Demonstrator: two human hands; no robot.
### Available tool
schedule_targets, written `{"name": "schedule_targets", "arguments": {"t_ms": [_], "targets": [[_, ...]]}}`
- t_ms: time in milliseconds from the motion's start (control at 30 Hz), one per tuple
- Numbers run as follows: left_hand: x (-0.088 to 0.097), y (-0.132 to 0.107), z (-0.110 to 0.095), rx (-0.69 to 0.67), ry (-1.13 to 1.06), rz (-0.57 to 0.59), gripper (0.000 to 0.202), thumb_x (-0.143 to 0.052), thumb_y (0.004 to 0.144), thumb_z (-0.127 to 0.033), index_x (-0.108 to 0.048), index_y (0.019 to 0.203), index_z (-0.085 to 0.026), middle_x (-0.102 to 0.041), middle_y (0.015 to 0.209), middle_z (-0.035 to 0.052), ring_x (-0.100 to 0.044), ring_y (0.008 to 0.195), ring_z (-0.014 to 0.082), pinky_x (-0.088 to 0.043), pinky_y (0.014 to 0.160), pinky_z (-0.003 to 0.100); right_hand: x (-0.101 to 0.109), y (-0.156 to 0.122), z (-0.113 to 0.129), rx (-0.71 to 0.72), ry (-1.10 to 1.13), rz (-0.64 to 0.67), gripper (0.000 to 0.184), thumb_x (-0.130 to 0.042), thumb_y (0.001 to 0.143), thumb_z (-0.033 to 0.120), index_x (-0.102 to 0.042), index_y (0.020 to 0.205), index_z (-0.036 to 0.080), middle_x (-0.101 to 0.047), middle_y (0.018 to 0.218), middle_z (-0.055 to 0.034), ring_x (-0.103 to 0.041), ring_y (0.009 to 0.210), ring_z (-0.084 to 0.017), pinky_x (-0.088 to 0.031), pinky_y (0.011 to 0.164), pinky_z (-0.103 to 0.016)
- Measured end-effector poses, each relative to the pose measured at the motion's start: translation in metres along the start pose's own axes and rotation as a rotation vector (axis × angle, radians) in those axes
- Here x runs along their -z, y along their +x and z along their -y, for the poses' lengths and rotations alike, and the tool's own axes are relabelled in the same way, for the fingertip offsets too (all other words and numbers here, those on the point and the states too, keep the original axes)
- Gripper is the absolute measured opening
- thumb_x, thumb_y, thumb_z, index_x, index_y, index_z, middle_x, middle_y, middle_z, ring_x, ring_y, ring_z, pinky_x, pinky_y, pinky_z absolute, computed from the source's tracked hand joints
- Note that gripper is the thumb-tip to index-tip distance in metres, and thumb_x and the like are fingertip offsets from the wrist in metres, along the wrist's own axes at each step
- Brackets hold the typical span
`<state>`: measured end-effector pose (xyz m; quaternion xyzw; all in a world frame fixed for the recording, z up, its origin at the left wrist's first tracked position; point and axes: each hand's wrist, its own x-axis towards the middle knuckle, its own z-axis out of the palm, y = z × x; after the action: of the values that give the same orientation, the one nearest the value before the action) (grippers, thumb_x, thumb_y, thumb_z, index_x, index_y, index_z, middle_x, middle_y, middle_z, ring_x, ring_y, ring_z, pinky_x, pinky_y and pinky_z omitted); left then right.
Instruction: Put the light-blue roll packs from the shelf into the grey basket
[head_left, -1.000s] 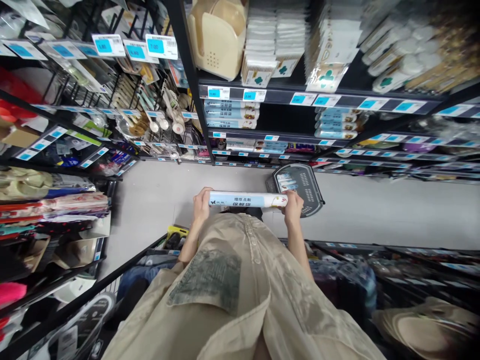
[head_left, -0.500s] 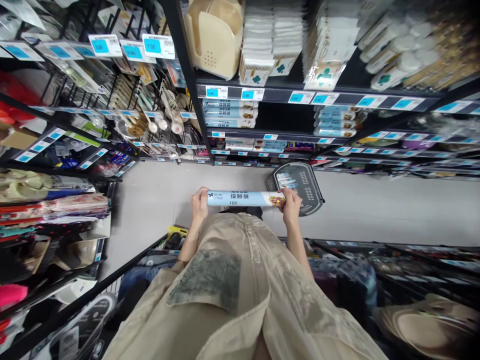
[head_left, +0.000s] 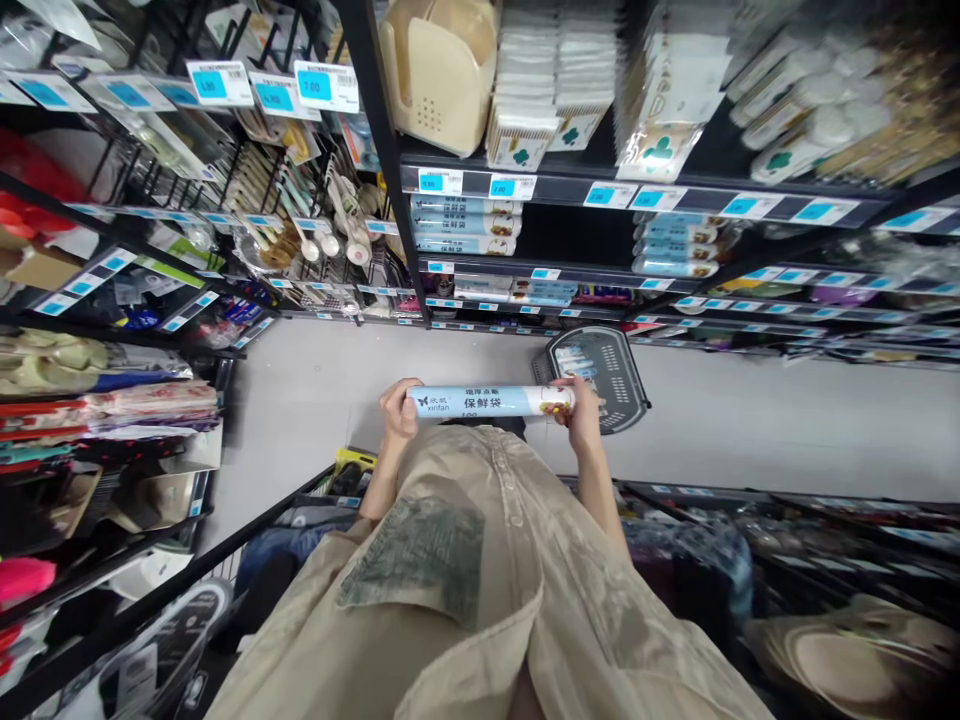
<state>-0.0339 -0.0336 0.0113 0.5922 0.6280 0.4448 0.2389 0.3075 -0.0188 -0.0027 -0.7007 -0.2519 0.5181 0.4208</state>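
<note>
I hold a long light-blue roll of food bags (head_left: 491,402) level in front of my chest, printed side up. My left hand (head_left: 398,409) grips its left end with the fingers wrapped round it. My right hand (head_left: 582,416) pinches its right end, where a fruit picture shows. Just beyond the roll a dark shopping basket (head_left: 609,372) stands on the grey floor with some packs in it. More rolls of the same kind (head_left: 465,225) lie stacked on the shelf ahead.
Black store shelves with blue price tags (head_left: 516,187) run ahead and to both sides. Hanging kitchen utensils (head_left: 322,230) fill the left rack. A beige plastic holder (head_left: 439,70) sits up top. Folded textiles (head_left: 112,400) lie at left. A cart rail (head_left: 247,530) crosses below left.
The roll has been turned in my hands, so the brand print now faces up. My hands have stayed at its ends in nearly the same place.
</note>
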Motion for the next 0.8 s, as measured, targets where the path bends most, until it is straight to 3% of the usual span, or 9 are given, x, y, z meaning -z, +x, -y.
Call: {"name": "schedule_targets", "arguments": {"t_ms": [67, 167, 233, 333, 400, 633, 800], "targets": [[0.003, 0.003, 0.003, -0.053, -0.016, 0.038, 0.079, -0.021, 0.093, -0.080, -0.070, 0.083, -0.019, -0.070, 0.071, 0.0100, -0.063, 0.064, 0.0221, -0.049, 0.065, 0.035, 0.001, 0.000, -0.001, -0.081, -0.065, 0.038, 0.060, -0.063, 0.079, 0.076, -0.072, 0.084, 0.018, -0.061, 0.058, -0.0009, -0.045, 0.041, -0.012, -0.032, 0.035, -0.024], [0.008, 0.007, 0.002, -0.030, -0.070, 0.132, 0.072, -0.029, 0.096, -0.073, -0.074, 0.091, -0.017, -0.074, 0.082, 0.0115, -0.068, 0.073, 0.0230, -0.052, 0.070, 0.034, -0.001, -0.005, -0.004, -0.065, -0.141, -0.058, 0.055, -0.061, 0.082, 0.072, -0.071, 0.079, 0.018, -0.062, 0.058, -0.0020, -0.048, 0.043, -0.015, -0.036, 0.037, -0.027], [0.008, 0.009, -0.001, 0.121, -0.095, 0.192, 0.064, -0.031, 0.098, -0.063, -0.075, 0.095, -0.016, -0.074, 0.084, 0.0099, -0.067, 0.074, 0.0218, -0.052, 0.067, 0.032, -0.003, -0.009, -0.005, 0.046, -0.181, -0.137, 0.051, -0.054, 0.086, 0.066, -0.070, 0.077, 0.019, -0.060, 0.057, -0.0014, -0.049, 0.046, -0.016, -0.037, 0.042, -0.029], [0.004, 0.012, -0.004, 0.431, -0.096, 0.288, 0.054, -0.033, 0.097, -0.049, -0.075, 0.094, -0.017, -0.066, 0.073, 0.0047, -0.060, 0.062, 0.0192, -0.046, 0.053, 0.028, -0.005, -0.015, -0.002, 0.294, -0.285, -0.242, 0.048, -0.047, 0.089, 0.056, -0.073, 0.075, 0.018, -0.062, 0.059, -0.0020, -0.056, 0.058, -0.019, -0.042, 0.055, -0.031], [0.001, 0.013, -0.004, 0.530, -0.058, 0.326, 0.048, -0.034, 0.093, -0.042, -0.075, 0.091, -0.017, -0.063, 0.069, 0.0035, -0.057, 0.059, 0.0189, -0.043, 0.051, 0.027, -0.004, -0.018, 0.001, 0.417, -0.350, -0.277, 0.047, -0.044, 0.088, 0.052, -0.074, 0.073, 0.018, -0.064, 0.061, -0.0026, -0.059, 0.065, -0.021, -0.043, 0.061, -0.032], [-0.006, 0.010, -0.003, 0.411, 0.088, 0.260, 0.044, -0.030, 0.086, -0.035, -0.070, 0.076, -0.019, -0.072, 0.079, 0.0092, -0.066, 0.079, 0.0228, -0.051, 0.076, 0.032, 0.000, -0.021, 0.001, 0.456, -0.363, -0.268, 0.048, -0.044, 0.089, 0.049, -0.075, 0.073, 0.017, -0.062, 0.058, -0.0013, -0.056, 0.060, -0.020, -0.040, 0.062, -0.032], [-0.006, 0.007, -0.005, 0.401, 0.071, 0.215, 0.044, -0.031, 0.085, -0.036, -0.069, 0.073, -0.019, -0.072, 0.076, 0.0096, -0.067, 0.077, 0.0237, -0.049, 0.075, 0.033, 0.001, -0.021, -0.002, 0.457, -0.335, -0.274, 0.045, -0.044, 0.090, 0.047, -0.073, 0.071, 0.019, -0.062, 0.058, -0.0007, -0.057, 0.060, -0.020, -0.041, 0.061, -0.032]]}}
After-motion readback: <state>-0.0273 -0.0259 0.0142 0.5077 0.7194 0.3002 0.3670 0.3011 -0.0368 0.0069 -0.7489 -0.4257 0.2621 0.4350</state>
